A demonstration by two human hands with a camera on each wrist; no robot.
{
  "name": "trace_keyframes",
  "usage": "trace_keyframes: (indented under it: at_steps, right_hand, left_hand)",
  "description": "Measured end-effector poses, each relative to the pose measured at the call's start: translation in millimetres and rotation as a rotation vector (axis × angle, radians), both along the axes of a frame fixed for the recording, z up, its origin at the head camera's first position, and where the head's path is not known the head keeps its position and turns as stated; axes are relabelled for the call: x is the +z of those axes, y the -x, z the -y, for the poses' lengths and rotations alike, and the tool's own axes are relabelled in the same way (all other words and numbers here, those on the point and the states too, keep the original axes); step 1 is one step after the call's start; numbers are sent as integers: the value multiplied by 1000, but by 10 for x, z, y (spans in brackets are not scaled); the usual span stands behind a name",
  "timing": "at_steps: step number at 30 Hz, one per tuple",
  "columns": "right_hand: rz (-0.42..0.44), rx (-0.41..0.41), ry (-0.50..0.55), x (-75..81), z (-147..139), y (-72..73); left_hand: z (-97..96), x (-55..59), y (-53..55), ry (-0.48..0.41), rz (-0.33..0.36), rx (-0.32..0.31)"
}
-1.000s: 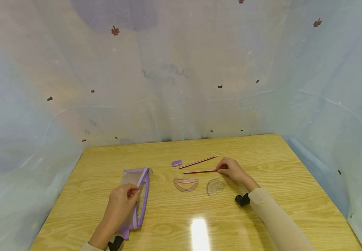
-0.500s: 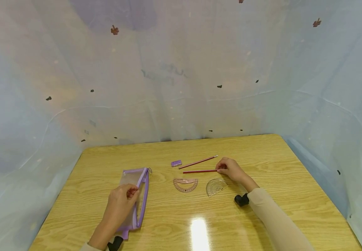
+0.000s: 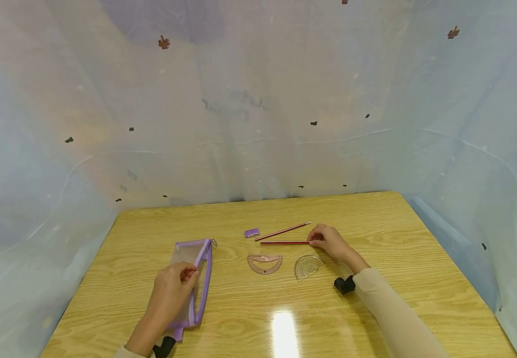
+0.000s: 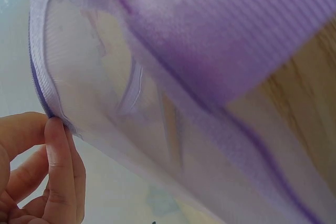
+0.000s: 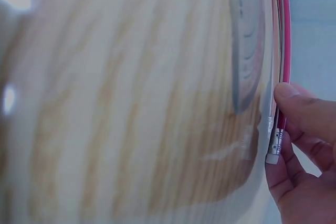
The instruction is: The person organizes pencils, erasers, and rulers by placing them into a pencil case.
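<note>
My left hand (image 3: pixel 174 289) pinches the zipped edge of a see-through mesh pencil case (image 3: pixel 202 293) with purple trim, which stands gaping on the left of the table. In the left wrist view, the fingertips (image 4: pixel 56 129) grip that edge. Over on the right, my right hand (image 3: pixel 331 242) pinches a red striped pencil (image 3: pixel 285 243) near its white eraser end, and its other end points left. In the right wrist view, thumb and fingers hold the pencil (image 5: pixel 285 51) just above its metal band. A second red pencil (image 3: pixel 282 231) lies slanted behind it.
Next to the second pencil's tip lies a small purple eraser (image 3: pixel 252 232). In front of the pencils are a pink protractor (image 3: pixel 264 270) and a clear protractor (image 3: pixel 304 268). The wooden table (image 3: pixel 330 328) backs onto a pale hanging cloth (image 3: pixel 258 164).
The far end of the held pencil has risen slightly, so it now looks level in the head view. The left hand and the pencil case have stayed where they were.
</note>
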State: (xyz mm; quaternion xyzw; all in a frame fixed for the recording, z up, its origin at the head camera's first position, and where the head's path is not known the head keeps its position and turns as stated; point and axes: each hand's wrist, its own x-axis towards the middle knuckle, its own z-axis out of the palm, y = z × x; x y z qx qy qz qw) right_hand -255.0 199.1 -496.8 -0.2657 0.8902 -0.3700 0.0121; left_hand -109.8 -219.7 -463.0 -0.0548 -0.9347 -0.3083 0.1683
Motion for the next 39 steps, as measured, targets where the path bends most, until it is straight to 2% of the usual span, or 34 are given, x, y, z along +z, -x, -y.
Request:
trace_keyframes:
  at_steps: [17,28,39]
  right_hand:
    - [7,23,13,41,46,-8]
    - [-29,51,29,61,95,-42]
    - [-11,75,38,112,155,-77]
  left_hand:
    - [3,13,1,3,0,-13]
    - [1,18,-10,4,-10,-14]
    - [-25,38,-3,-6,-14,-5]
